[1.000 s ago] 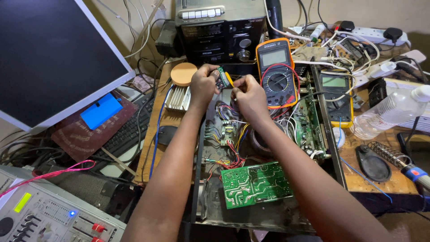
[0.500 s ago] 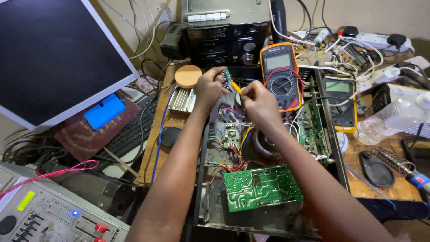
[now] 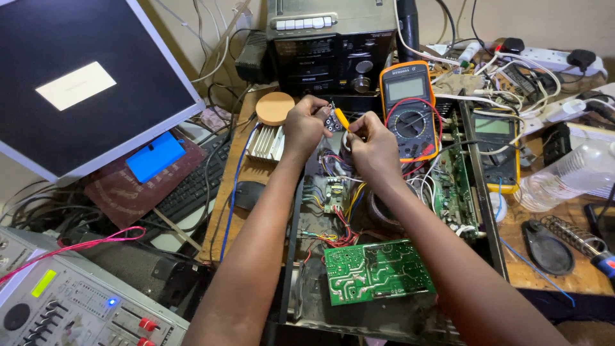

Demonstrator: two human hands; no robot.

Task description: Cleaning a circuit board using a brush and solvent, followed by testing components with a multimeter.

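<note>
1. The left hand [image 3: 306, 125] is closed around a small circuit board [image 3: 331, 120], pinching it up in the air at about 12 o'clock from the open metal case [image 3: 291, 269].
2. The right hand [image 3: 373, 142] sits just at 3 o'clock of that small board. Its fingers are curled tight on a thin tool with a yellow tip [image 3: 342, 118] — the tip touches the small board.
3. Under both hands lies a tangle of coloured wires [image 3: 333, 224] inside the case.
4. A big green circuit board [image 3: 378, 270] rests at 6 o'clock, between the two arms.
5. An orange meter [image 3: 409, 109] stands just at 3 o'clock of the right hand — red and black leads curl over it.
6. A round wooden disc [image 3: 275, 107] lies at 9 o'clock of the left hand, near a ribbed metal block [image 3: 267, 142].
7. A dark screen [image 3: 77, 83] leans at 10 o'clock.
</note>
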